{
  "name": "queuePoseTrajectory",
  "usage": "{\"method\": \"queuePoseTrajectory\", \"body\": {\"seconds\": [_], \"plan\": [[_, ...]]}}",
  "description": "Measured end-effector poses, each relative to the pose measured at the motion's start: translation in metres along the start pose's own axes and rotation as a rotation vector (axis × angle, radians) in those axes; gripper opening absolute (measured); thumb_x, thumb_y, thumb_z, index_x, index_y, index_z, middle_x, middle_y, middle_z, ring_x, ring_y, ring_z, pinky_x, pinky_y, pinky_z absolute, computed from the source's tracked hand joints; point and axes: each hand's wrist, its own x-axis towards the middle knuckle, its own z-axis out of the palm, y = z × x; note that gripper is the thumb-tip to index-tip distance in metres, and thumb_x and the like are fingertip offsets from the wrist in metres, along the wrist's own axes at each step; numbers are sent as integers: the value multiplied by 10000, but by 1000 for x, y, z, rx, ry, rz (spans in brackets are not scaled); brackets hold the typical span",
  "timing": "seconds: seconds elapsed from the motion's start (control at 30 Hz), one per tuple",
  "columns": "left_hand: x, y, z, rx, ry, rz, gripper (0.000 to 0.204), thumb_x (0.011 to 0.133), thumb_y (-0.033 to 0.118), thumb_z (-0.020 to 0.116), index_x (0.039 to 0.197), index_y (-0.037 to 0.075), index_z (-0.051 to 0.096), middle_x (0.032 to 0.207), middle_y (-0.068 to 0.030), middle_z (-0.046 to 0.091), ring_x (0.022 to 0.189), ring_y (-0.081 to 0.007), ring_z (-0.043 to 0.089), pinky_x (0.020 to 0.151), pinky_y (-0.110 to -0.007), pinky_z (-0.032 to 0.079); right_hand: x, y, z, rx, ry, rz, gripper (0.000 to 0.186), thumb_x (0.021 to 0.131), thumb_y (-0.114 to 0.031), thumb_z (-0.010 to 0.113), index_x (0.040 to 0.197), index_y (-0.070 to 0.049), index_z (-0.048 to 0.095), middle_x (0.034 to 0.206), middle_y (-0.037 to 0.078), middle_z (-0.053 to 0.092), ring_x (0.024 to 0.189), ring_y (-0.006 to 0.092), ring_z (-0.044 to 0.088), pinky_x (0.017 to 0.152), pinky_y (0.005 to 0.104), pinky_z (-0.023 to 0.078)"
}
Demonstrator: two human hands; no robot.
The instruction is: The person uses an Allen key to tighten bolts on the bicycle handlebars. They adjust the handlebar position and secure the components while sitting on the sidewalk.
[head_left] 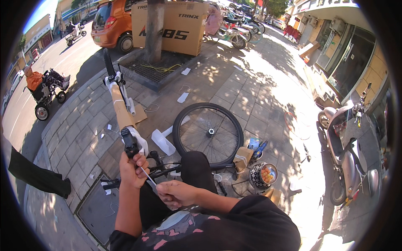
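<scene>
The left hand (134,170) is at the near left, its fingers curled and pressed together at the far end of a thin pale rod (148,176); the right hand (179,193), nearer and to the right, pinches the other end between thumb and fingers. The rod slants between them — just nearer than a black bicycle part (129,143) at the near end of a frame (119,107) partly wrapped in cardboard. To the right of the frame, a spoked wheel (208,134) lies on the paving (234,90); right of that sits a checkered container (255,174) — near the person's right side.
</scene>
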Motion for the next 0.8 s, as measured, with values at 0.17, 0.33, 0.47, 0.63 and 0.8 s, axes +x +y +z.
{"method": "queuePoseTrajectory", "body": {"seconds": [0.17,0.33,0.47,0.63,0.8], "plan": [[2,-3,3,48,67,38,487,1129,576,381,888,169,496,732,11,502,496,-82,326,393,-247,244,4,-9,-4,-265,210,-41,351,1135,-371,606,891,-123,559,692,-15,526,525,144,551,473,296,431],[1,-5,6,80,121,54,452,1128,545,425,883,172,495,711,17,487,481,-77,312,388,-247,231,-4,-10,38,-1767,546,-593,302,1059,-313,672,910,-56,615,736,110,648,701,322,710,641,432,565],[2,-7,2,54,62,57,430,1129,516,447,865,179,490,683,36,455,470,-76,302,385,-254,226,1,-3,34,-1668,514,-638,333,1083,-356,662,950,-52,643,771,92,656,683,293,704,618,421,558],[3,-8,3,-28,47,42,412,1114,486,481,833,184,482,660,49,429,463,-78,281,386,-269,216,-5,-13,26,-351,149,-33,369,1122,-449,637,1032,-91,638,746,-25,569,549,106,551,479,279,419],[5,-9,8,-11,62,70,430,1113,507,471,837,179,496,666,38,437,459,-74,288,368,-252,216,3,12,11,146,12,-70,358,1100,-451,691,1065,-108,593,746,-55,529,526,39,472,458,248,348]]}}
